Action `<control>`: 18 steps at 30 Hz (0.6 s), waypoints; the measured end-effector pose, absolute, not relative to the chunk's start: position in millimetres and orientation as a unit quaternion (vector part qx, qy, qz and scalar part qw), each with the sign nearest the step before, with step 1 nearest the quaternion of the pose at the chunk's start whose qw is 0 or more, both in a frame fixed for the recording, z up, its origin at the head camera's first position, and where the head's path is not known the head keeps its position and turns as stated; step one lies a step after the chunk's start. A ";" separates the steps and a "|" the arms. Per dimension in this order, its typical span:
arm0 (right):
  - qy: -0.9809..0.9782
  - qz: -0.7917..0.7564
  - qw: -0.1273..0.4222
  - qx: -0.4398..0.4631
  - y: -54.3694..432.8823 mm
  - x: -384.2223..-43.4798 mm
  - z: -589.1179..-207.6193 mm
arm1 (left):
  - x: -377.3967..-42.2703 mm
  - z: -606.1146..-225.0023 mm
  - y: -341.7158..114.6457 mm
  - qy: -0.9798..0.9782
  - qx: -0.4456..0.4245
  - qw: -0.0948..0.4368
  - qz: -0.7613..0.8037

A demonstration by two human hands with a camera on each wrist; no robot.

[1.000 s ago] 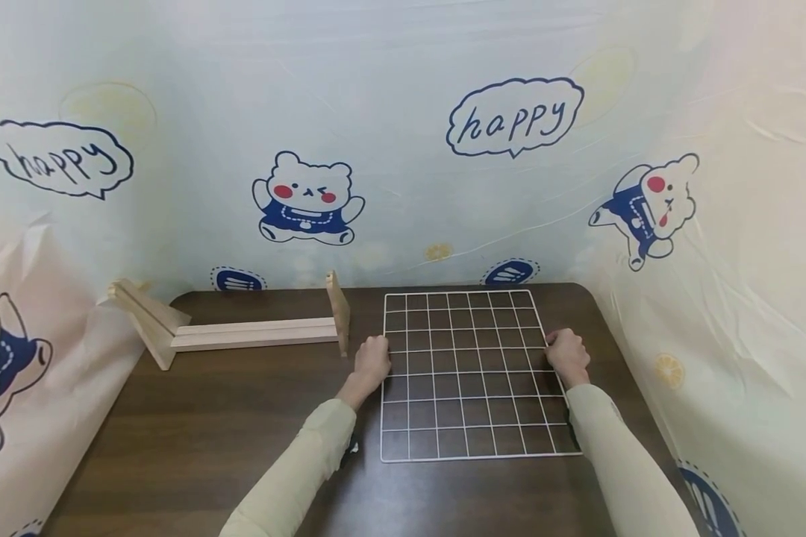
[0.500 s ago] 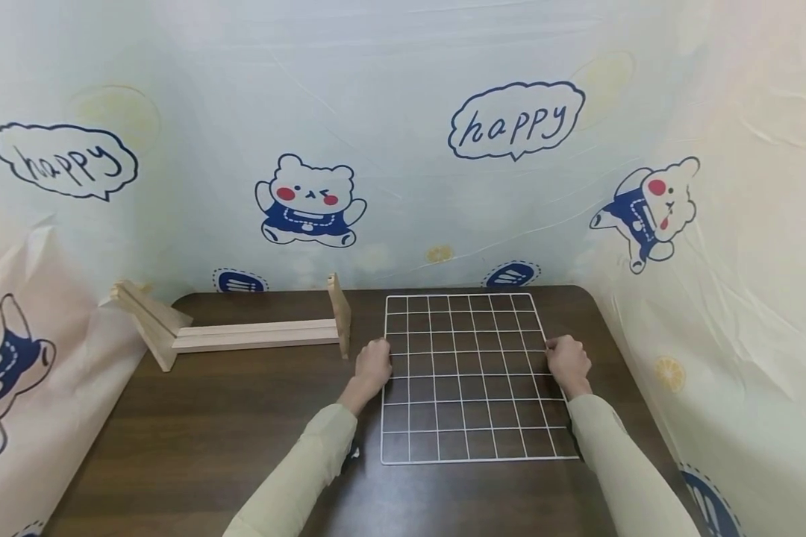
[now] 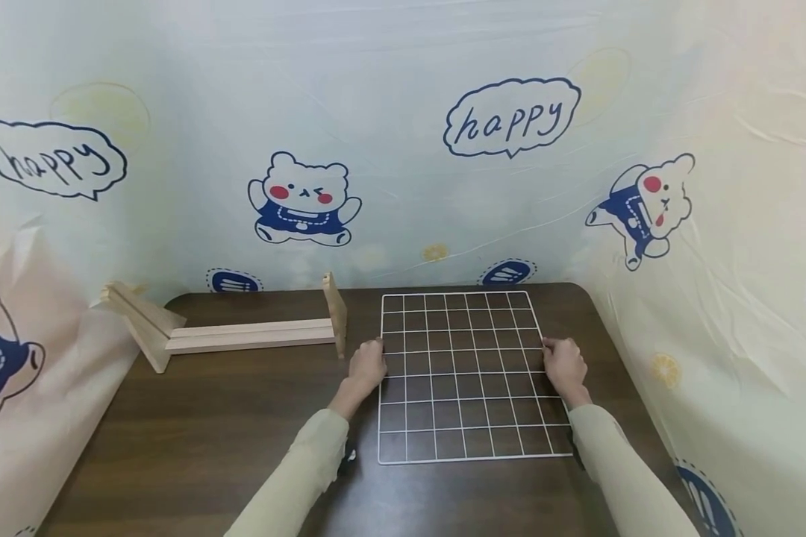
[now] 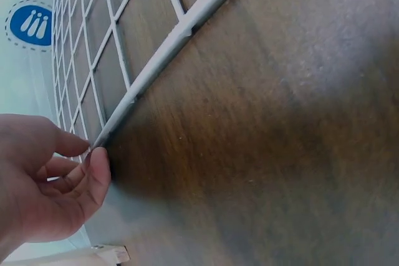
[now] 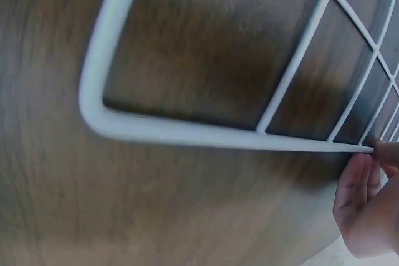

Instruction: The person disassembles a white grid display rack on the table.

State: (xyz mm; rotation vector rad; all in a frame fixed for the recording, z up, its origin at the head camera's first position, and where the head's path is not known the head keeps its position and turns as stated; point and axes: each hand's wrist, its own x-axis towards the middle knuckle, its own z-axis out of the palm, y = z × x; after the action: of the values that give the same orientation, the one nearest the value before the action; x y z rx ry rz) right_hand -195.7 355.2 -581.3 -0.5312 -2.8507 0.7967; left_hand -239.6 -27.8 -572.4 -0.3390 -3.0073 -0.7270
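A white wire grid panel lies low over the dark wooden table in the head view. My left hand pinches its left edge between thumb and fingers. On the opposite side, my right hand grips the right edge at about the same height. The left wrist view shows the thumb and fingertips meeting at the panel's outer rod. In the right wrist view a rounded corner of the panel is near the camera, and the right fingers hold the rod farther along.
A wooden stand, two upright end pieces joined by a pale slatted bar, is at the back left of the table. Cartoon-printed curtains close off the table's back and both sides.
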 end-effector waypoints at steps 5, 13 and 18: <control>-0.940 0.281 0.057 -0.188 356.5 -191.7 -581.1 | -233.0 -566.7 -30.9 -0.960 -0.113 0.013 -0.257; -0.930 0.318 0.038 -0.181 346.3 -186.4 -570.7 | -224.5 -561.6 -41.6 -0.939 -0.125 0.054 -0.316; -0.940 0.293 0.057 -0.165 337.7 -179.5 -566.3 | -216.6 -551.6 -44.5 -0.929 -0.128 0.074 -0.340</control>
State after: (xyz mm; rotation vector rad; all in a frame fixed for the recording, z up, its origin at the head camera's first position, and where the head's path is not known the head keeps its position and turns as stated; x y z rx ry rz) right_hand -179.5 337.7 -566.3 -0.4991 -2.8499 0.8884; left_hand -216.6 -44.5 -551.6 -0.3843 -2.7883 -1.0215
